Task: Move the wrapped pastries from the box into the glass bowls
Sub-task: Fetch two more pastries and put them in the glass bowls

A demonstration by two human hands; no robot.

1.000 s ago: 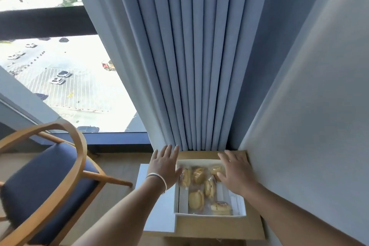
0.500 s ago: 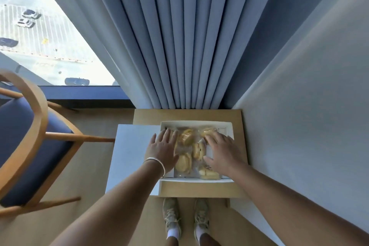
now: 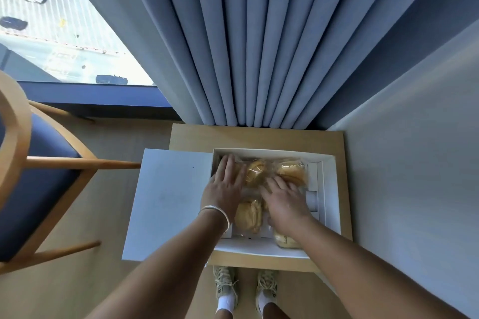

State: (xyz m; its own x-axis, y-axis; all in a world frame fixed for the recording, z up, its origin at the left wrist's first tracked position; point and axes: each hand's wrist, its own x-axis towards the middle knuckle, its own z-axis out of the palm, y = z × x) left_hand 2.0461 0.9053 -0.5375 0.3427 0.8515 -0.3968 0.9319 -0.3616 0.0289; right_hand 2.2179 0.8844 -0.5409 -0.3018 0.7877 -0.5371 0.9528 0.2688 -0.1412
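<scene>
Two hands reach into one open white box (image 3: 329, 189) on a small wooden table (image 3: 197, 137) set against a blue curtain (image 3: 259, 46).

Left hand (image 3: 224, 189): fingers straight and together, laid flat inside the box along its left wall, touching the wrapping at the far left corner; a silver bangle (image 3: 220, 212) circles the wrist.

Right hand (image 3: 285, 202): fingers spread and slightly bent, resting on top of the wrapped pastries at the middle of the box; whether it grips any of them cannot be told.

Wrapped pastries, four in sight, all inside the box: one at the far middle (image 3: 255, 172), just beside the left fingers; one at the far right (image 3: 291, 172), under the right fingertips; one near the front (image 3: 248, 216), between the two wrists; one at the front edge (image 3: 283, 241), partly hidden by the right forearm. Each is yellow, in clear film.

Box lid (image 3: 166, 202): white, lying flat, touching the box's left side and overhanging the table edge.

Wooden chair (image 3: 15, 137) with a blue seat, well apart to the left. Window (image 3: 51, 21) at upper left, showing parked cars far below. Pale wall (image 3: 414, 137) to the right. Two sneakers (image 3: 225, 282) on the floor below the table's front edge.
</scene>
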